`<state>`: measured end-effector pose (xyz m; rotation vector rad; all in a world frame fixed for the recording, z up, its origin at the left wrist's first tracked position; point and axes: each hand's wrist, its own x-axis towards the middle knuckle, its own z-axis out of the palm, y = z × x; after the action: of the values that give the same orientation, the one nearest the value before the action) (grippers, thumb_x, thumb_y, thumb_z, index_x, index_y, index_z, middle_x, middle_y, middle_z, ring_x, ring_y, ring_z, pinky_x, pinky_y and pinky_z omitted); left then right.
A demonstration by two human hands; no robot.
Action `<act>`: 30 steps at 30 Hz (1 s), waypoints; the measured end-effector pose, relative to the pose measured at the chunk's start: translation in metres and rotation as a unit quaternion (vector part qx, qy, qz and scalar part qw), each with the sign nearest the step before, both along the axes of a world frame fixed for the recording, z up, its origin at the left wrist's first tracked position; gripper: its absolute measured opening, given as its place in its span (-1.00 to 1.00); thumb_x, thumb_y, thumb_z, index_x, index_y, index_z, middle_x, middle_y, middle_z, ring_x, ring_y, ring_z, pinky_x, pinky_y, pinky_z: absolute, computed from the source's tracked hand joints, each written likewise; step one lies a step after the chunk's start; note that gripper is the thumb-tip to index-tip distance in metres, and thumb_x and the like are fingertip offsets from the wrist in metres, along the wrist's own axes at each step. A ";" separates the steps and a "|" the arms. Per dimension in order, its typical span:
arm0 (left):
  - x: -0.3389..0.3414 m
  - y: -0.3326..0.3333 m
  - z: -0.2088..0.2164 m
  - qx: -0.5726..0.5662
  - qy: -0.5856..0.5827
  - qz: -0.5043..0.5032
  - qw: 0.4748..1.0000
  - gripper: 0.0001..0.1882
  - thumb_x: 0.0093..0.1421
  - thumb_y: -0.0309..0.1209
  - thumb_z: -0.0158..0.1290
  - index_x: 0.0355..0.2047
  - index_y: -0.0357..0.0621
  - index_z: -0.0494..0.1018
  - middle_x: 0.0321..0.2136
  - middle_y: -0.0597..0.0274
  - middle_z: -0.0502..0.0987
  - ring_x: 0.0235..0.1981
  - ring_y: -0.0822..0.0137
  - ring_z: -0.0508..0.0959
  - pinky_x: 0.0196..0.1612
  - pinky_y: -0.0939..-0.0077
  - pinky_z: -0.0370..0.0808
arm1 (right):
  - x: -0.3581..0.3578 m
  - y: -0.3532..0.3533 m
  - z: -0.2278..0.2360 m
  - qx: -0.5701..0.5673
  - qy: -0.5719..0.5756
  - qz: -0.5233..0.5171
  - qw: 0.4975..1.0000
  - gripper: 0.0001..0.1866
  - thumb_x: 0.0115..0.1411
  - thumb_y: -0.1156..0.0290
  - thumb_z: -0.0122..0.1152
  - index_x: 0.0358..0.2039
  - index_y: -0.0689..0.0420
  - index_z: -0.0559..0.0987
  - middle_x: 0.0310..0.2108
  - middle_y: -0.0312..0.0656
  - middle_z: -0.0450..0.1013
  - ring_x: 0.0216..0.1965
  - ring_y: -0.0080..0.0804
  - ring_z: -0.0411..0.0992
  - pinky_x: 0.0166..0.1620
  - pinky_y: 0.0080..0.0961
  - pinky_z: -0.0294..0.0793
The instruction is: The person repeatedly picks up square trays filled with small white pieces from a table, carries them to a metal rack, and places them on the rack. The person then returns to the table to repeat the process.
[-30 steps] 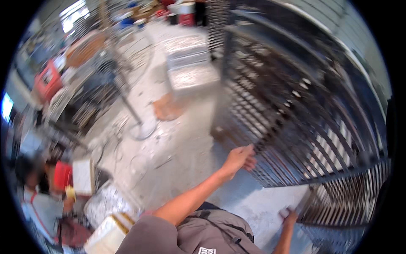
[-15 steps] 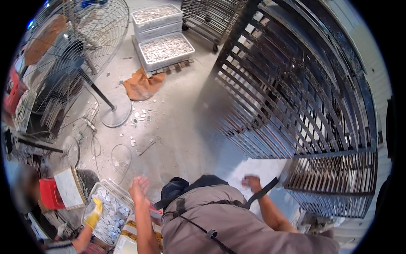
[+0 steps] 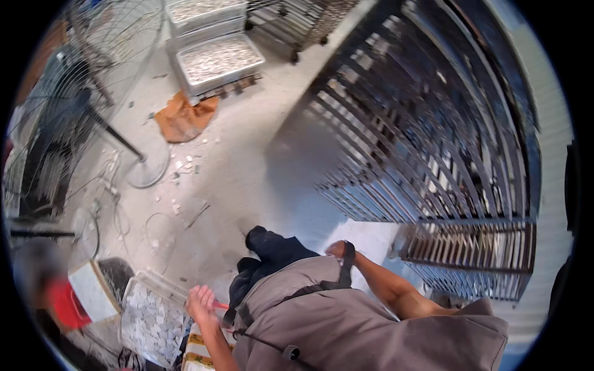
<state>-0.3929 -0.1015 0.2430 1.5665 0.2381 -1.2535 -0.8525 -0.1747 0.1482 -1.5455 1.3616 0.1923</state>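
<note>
My left hand [image 3: 201,303] is low in the view, its fingers closed around a thin red object [image 3: 221,305]. It hovers beside a clear tray [image 3: 131,290] filled with small white stone pieces. My right hand [image 3: 337,249] is curled into a fist at my chest, next to the dark strap [image 3: 348,263] of my grey-brown apron [image 3: 346,328]. I see nothing in that fist. A tall dark metal rack [image 3: 433,154] with many slats stands just beyond my right hand.
A large wire-caged floor fan [image 3: 74,117] stands at the left, cables trailing on the dusty concrete. An orange cloth [image 3: 182,117] lies near stacked crates [image 3: 216,59] of white pieces. Another person in red [image 3: 62,303] crouches at lower left beside a white slab [image 3: 93,290].
My left arm has drawn back from the rack and come down beside the tray. My right hand has risen to my chest. The view has swung toward the fan and crates.
</note>
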 end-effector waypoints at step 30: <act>0.049 -0.011 0.011 -0.023 0.012 0.441 0.897 -0.74 0.04 -0.31 -0.15 -0.43 -0.30 0.30 -0.58 0.10 0.44 -0.63 0.36 0.44 -0.56 0.59 0.40 | 0.315 -0.292 0.029 0.127 0.010 0.052 0.990 -0.67 0.01 0.40 -0.08 -0.26 0.40 0.31 -0.44 0.07 0.37 -0.56 -0.18 0.40 -0.56 -0.34 0.43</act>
<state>-0.3436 -0.1125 0.2539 1.1620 0.8244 -0.5458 -0.5374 -0.4670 0.1771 -1.4033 1.2207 0.4317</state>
